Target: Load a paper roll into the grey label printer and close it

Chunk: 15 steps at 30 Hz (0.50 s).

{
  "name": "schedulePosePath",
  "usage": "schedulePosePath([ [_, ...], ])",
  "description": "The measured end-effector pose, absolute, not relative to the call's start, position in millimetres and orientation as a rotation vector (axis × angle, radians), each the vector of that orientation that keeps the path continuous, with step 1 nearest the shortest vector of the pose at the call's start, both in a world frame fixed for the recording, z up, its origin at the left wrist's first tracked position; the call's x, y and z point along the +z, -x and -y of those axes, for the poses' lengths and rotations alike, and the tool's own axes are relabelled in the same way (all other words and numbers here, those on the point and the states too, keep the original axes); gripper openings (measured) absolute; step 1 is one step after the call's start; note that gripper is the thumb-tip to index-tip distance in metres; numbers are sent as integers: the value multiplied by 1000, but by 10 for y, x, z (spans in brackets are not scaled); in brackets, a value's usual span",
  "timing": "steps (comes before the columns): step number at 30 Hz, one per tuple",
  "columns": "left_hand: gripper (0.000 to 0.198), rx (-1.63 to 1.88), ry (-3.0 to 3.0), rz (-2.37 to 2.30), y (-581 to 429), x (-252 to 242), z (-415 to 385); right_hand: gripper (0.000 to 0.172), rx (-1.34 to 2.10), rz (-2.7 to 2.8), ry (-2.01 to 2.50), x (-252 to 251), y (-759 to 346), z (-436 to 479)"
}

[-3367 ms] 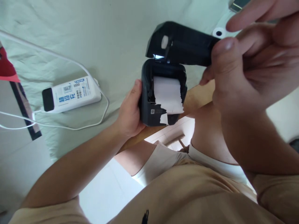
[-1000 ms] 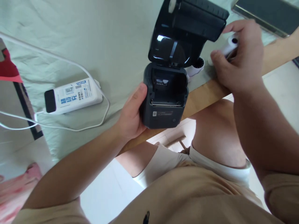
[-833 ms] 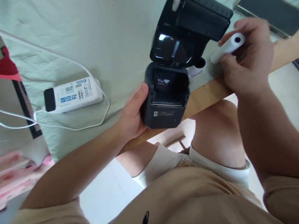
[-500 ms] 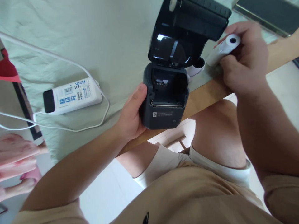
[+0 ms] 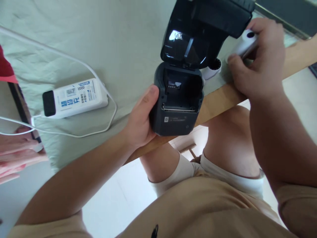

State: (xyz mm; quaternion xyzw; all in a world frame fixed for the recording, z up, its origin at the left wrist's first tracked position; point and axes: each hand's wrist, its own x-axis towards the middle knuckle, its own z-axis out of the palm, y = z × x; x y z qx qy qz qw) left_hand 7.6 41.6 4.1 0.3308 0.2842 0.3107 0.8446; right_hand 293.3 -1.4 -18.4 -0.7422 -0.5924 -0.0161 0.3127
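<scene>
Left hand [image 5: 141, 122]: closed on the left flank of a small dark printer [image 5: 177, 109], thumb lying along its upper left corner, fingers hidden behind the body. The printer sits at the near edge of the table [image 5: 218, 99], its front overhanging towards the person's lap.

Lid [image 5: 198, 36]: swung fully up and back, glossy inner face towards the viewer. The paper bay below is open to view, with a small label on its back wall.

Right hand [image 5: 260, 62]: thumb and fingers pinched round a white paper roll [image 5: 244, 44]. The roll is tilted, core hole uppermost, just right of the raised lid. Whether its lower end touches the table: cannot tell.

Second roll [image 5: 213, 67]: white, lying on the cloth [image 5: 119, 43] between the printer's hinge and the right hand.

Further out: a pale green, creased cloth covers the table. A white power bank [image 5: 74, 98] lies well to the left of the printer, with a white cable [image 5: 109, 122] looping round it.

Far right, top: a dark flat slab [image 5: 284, 13], partly out of view. Far left edge: a pink, blurred shape [image 5: 15, 155], not identifiable.
</scene>
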Motion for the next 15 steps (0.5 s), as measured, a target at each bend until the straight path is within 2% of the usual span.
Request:
schedulePosePath([
  [5, 57, 662, -755, -704, -89, 66, -392, 63, -112, 1514, 1988, -150, -2911, 6],
  [15, 43, 691, -708, -578, -66, 32, -402, 63, -56, 1476, 1934, -194, -2950, -52],
])
